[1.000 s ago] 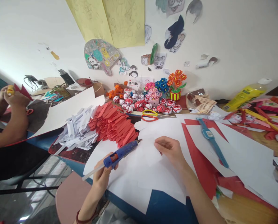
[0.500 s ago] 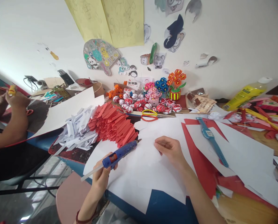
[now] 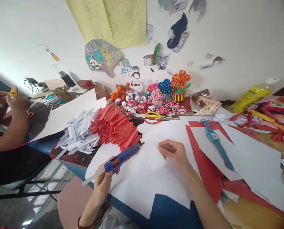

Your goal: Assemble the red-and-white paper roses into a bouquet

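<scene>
The left hand point(image 3: 104, 176) is gripping a blue glue gun point(image 3: 123, 158), which is slanting over white sheets point(image 3: 142, 194), its nozzle point(image 3: 142, 144) pointing toward the right hand and a clear glue stick point(image 3: 93, 177) poking out behind. The right hand point(image 3: 176, 152) is hovering near the nozzle, thumb and fingers bent together; whether they are pinching a white slip is hard to tell against the white paper. Just beyond the glue gun, red folded strips point(image 3: 115, 127) are lying in a heap, and white folded strips point(image 3: 81, 133) are touching them on the left. Scissors point(image 3: 152, 121) with yellow and red handles are resting beyond the sheets, near red-and-white flowers point(image 3: 164, 110). Orange flowers point(image 3: 180, 79) are standing upright in a striped pot point(image 3: 179, 96). To the right, a blue watch point(image 3: 213, 136) is lying on paper, partly over a red sheet point(image 3: 210, 184). A yellow bottle point(image 3: 251, 95) is leaning farther back. At far left, another person's hand point(image 3: 19, 102) is holding a yellow tool point(image 3: 13, 92). Drawings point(image 3: 127, 22) are hanging on the wall point(image 3: 246, 38).
</scene>
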`<state>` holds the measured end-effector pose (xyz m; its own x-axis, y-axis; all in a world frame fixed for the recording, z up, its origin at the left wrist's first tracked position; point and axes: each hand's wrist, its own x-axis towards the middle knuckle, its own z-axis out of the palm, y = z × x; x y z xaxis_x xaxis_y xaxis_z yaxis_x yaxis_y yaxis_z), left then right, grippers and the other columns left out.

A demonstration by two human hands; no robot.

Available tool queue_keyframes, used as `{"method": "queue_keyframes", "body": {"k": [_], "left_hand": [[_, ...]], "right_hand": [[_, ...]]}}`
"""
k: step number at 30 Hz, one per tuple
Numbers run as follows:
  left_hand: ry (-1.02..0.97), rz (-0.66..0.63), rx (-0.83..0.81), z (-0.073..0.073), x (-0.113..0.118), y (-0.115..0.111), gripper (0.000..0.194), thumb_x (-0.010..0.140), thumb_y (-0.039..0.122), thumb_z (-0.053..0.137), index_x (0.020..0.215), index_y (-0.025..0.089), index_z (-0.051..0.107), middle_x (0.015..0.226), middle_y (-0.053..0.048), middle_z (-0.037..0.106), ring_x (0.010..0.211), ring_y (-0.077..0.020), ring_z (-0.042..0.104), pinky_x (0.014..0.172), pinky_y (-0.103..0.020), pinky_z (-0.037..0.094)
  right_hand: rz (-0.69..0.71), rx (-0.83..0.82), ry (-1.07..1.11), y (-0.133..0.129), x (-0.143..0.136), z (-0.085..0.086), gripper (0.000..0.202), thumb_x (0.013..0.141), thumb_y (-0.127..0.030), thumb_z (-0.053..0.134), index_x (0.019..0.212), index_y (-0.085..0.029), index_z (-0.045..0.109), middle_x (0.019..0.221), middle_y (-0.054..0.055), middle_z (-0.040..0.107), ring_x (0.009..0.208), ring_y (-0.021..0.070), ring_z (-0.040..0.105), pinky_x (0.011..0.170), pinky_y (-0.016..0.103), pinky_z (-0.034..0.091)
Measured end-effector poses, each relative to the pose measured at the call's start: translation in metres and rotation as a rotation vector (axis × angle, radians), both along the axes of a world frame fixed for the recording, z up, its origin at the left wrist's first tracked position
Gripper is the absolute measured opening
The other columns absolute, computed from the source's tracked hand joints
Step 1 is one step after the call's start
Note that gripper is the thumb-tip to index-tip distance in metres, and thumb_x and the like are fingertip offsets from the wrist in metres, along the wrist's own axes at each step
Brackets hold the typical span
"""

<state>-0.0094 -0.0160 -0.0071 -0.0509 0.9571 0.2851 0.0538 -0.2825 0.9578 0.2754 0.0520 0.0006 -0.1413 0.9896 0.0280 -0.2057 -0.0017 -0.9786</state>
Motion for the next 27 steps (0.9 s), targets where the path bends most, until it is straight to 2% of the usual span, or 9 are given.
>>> {"method": "queue_keyframes", "body": {"k": [6, 15, 21, 27], "left_hand": [[-0.003, -0.005, -0.009, -0.0045, -0.0021, -0.0008, 0.03, 0.092, 0.041, 0.055, 0.082, 0.014, 0.062, 0.07, -0.005, 0.061, 0.063, -0.016, 0.053, 0.061, -0.028, 0.042], [0.0, -0.001, -0.022, -0.0009, 0.0019, 0.0009, 0.033, 0.09, 0.044, 0.057, 0.079, 0.014, 0.064, 0.065, -0.005, 0.062, 0.06, -0.0159, 0.053, 0.06, -0.028, 0.042], [-0.026, 0.049, -0.045, 0.0, 0.0028, -0.0026, 0.037, 0.086, 0.049, 0.061, 0.079, 0.013, 0.066, 0.065, -0.006, 0.061, 0.059, -0.0168, 0.053, 0.059, -0.03, 0.043], [-0.113, 0.058, 0.035, -0.0027, 0.003, 0.0008, 0.029, 0.085, 0.043, 0.065, 0.098, 0.017, 0.069, 0.063, -0.003, 0.059, 0.059, -0.0169, 0.053, 0.057, -0.029, 0.043]], "right_hand": [[0.001, -0.005, 0.006, -0.0001, -0.0005, 0.001, 0.012, 0.077, -0.031, 0.076, 0.079, -0.02, 0.072, 0.063, -0.002, 0.063, 0.052, 0.0083, 0.052, 0.047, 0.021, 0.045], [0.002, 0.008, 0.0, -0.0001, 0.0005, 0.0029, 0.011, 0.078, -0.03, 0.075, 0.08, -0.02, 0.071, 0.064, -0.002, 0.063, 0.053, 0.0083, 0.053, 0.047, 0.021, 0.045], [-0.005, 0.007, 0.005, 0.0003, 0.0009, 0.0003, 0.011, 0.078, -0.03, 0.076, 0.08, -0.02, 0.071, 0.064, -0.002, 0.063, 0.053, 0.0084, 0.053, 0.046, 0.021, 0.045], [0.011, 0.008, 0.013, 0.0004, -0.0011, -0.0008, 0.013, 0.077, -0.031, 0.076, 0.08, -0.02, 0.071, 0.064, -0.002, 0.062, 0.053, 0.0087, 0.052, 0.046, 0.021, 0.044]]}}
